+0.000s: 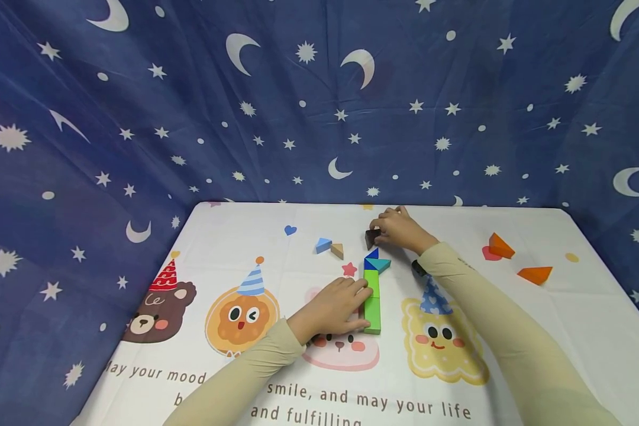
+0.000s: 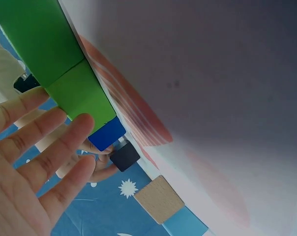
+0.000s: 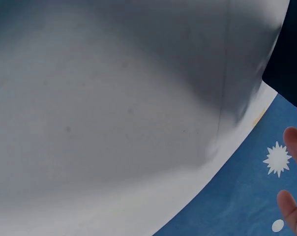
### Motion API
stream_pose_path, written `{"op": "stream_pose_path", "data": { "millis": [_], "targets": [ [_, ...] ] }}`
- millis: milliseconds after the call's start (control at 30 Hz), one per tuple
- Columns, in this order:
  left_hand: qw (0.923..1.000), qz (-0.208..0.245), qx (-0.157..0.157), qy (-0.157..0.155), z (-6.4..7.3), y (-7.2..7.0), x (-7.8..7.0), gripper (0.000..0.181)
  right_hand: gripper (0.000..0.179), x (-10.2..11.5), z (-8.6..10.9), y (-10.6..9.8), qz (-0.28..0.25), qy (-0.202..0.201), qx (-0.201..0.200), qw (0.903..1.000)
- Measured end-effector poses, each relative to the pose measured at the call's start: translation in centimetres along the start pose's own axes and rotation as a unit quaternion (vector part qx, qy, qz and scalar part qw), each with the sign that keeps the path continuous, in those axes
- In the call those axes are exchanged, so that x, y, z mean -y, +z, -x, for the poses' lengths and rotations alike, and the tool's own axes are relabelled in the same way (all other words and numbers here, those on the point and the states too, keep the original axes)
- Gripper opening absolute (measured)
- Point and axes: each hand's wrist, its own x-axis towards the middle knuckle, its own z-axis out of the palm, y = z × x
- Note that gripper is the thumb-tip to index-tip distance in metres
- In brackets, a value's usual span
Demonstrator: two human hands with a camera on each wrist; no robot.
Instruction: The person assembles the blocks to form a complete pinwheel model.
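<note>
My left hand [image 1: 332, 305] lies beside two green blocks [image 1: 373, 316] set end to end, its fingers fairly straight and spread. In the left wrist view its fingertips meet the side of the lighter green block [image 2: 84, 98]. Dark blue triangular pieces [image 1: 373, 254] and a teal triangle [image 1: 382, 264] adjoin the far end of the green row. Beyond them, my right hand [image 1: 402, 229] pinches a dark brown triangular block [image 1: 371, 239] between thumb and fingers. Only the edge of that dark block [image 3: 288, 59] and some fingertips show in the right wrist view.
Left of the row lie a light blue triangle [image 1: 323, 245] and a plain wooden triangle [image 1: 338, 251]. Two orange pieces [image 1: 535, 274] lie at the right. A small black object [image 1: 418, 268] shows under the right sleeve. A starry blue cloth [image 1: 319, 118] hangs behind the table.
</note>
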Motion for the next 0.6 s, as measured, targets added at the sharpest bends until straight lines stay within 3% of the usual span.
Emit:
{"op": "stream_pose_path", "data": {
  "millis": [300,600],
  "targets": [
    [1.0,-0.001,-0.002,0.001,0.0,0.1,0.0,0.058,0.021,0.3,0.7,-0.4,0.015,-0.025,-0.003,0.9996],
    [1.0,-0.003,-0.005,0.003,0.0,0.0,0.0,0.057,0.02,0.7,1.2,-0.6,-0.009,-0.036,0.034,0.9987]
  ]
}}
